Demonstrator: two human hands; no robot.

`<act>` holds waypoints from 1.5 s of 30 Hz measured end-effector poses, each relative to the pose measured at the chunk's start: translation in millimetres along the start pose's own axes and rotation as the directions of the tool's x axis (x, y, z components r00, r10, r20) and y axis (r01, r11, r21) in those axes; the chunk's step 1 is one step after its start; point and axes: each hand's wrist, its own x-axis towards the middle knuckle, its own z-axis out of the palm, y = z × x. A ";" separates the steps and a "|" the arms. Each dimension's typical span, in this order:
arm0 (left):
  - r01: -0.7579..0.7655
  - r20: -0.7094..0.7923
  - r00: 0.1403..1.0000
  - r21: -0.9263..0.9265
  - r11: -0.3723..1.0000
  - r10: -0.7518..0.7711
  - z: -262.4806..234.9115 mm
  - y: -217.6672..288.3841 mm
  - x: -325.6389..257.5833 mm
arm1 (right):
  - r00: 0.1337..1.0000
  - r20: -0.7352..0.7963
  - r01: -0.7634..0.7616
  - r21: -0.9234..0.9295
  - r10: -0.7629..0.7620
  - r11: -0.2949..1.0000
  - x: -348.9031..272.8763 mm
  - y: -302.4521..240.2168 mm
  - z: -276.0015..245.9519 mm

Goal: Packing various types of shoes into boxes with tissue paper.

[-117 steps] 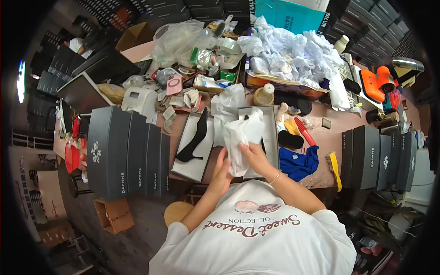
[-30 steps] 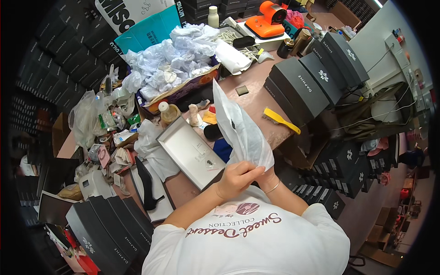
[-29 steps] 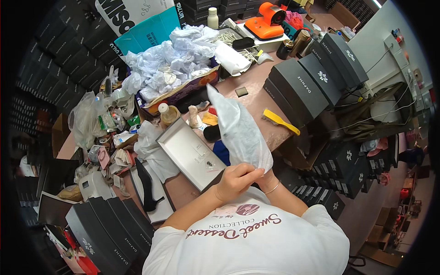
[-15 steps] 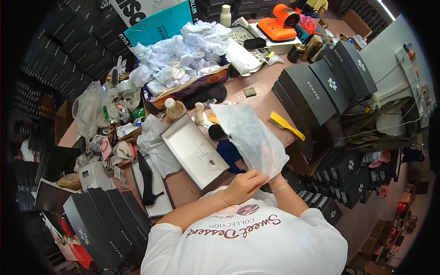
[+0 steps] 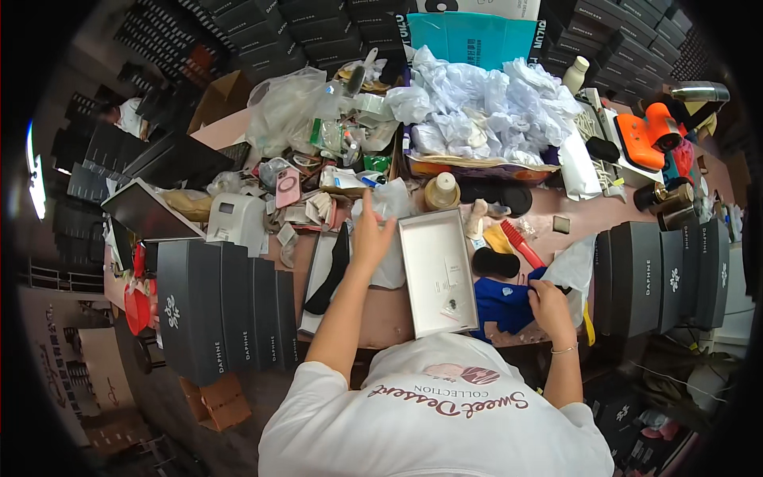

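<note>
My left hand (image 5: 369, 242) is open, fingers spread, over crumpled white wrapping (image 5: 389, 270) left of the open box. My right hand (image 5: 550, 308) has its fingers closed at the lower edge of a translucent white bag (image 5: 574, 266), beside a blue cloth (image 5: 505, 306). Between my hands stands the open box (image 5: 429, 310), pale inside, with a small sachet (image 5: 453, 304) at its near end. A black high-heeled shoe (image 5: 330, 274) lies in a shallow tray or lid (image 5: 311, 319), partly behind my left forearm.
Beyond the box are a bottle (image 5: 442, 191), a black pad (image 5: 494, 262) and a red brush (image 5: 520, 242). A carton (image 5: 477, 168) holds crumpled white paper. Dark shoe boxes stand at left (image 5: 191, 314) and right (image 5: 632, 278). A yellow handle (image 5: 589, 324) shows by my right wrist.
My left hand has let go of the white bag and reached out to the left. My right hand has moved with the bag down by the blue cloth. The view has turned left.
</note>
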 end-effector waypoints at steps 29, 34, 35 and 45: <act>0.268 0.075 0.914 -0.851 0.451 -0.400 -40.2 -49.9 -170.9 | 0.910 -0.199 0.405 0.618 -0.365 0.674 41.8 -206.5 103.1; 0.116 0.130 0.779 -0.991 -0.063 -0.613 -57.9 -52.9 -227.1 | 0.647 0.264 0.492 0.572 -0.715 0.656 61.1 -229.6 129.8; 0.097 0.203 0.693 -0.977 -0.189 -0.692 -62.7 -85.1 -243.7 | 0.411 0.557 0.405 0.598 -0.722 0.692 57.2 -239.5 122.2; -0.055 -0.240 0.513 -0.967 0.248 -0.824 -210.8 -86.9 -307.1 | 0.623 0.683 0.200 0.331 -0.381 0.922 84.9 -356.7 222.1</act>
